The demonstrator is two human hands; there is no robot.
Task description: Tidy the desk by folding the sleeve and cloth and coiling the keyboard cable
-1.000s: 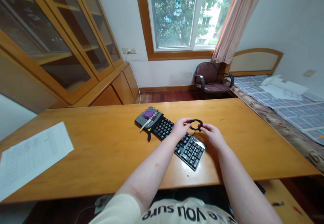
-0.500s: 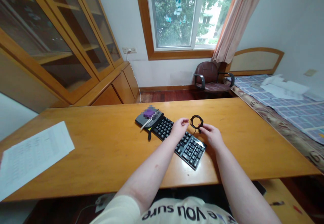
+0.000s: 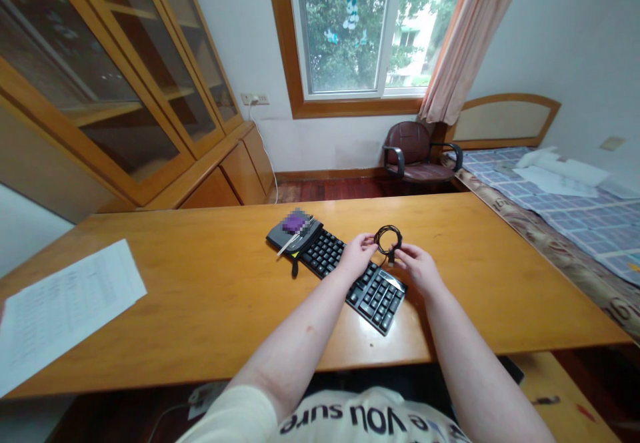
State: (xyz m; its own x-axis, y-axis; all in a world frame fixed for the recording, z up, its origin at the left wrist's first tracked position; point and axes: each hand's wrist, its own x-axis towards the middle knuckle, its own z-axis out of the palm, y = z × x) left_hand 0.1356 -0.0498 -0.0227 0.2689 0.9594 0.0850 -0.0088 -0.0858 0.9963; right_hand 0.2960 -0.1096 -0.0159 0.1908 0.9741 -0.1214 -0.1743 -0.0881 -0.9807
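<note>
A coiled black cable (image 3: 388, 228) is held up between my two hands, just beyond a black keyboard (image 3: 381, 299) that lies diagonally on the table. My left hand (image 3: 359, 256) is above the keyboard, its fingertips closed on the left side of the coil. At the coil's lower right, my right hand (image 3: 414, 260) pinches the cable near its plug (image 3: 391, 256). On the keyboard's far left end rests a dark grey pouch (image 3: 305, 235) with a blurred purple patch and a pale stick-like item across it.
Printed papers (image 3: 70, 303) lie at the left of the wooden table (image 3: 210, 309). Past the table are a brown armchair (image 3: 413, 149), a glass-fronted cabinet (image 3: 145, 189) at left and a bed (image 3: 560, 209) at right.
My left hand has moved slightly right and now touches the coil, where a gap showed before. The coil has risen slightly, and its plug end shows more clearly.
</note>
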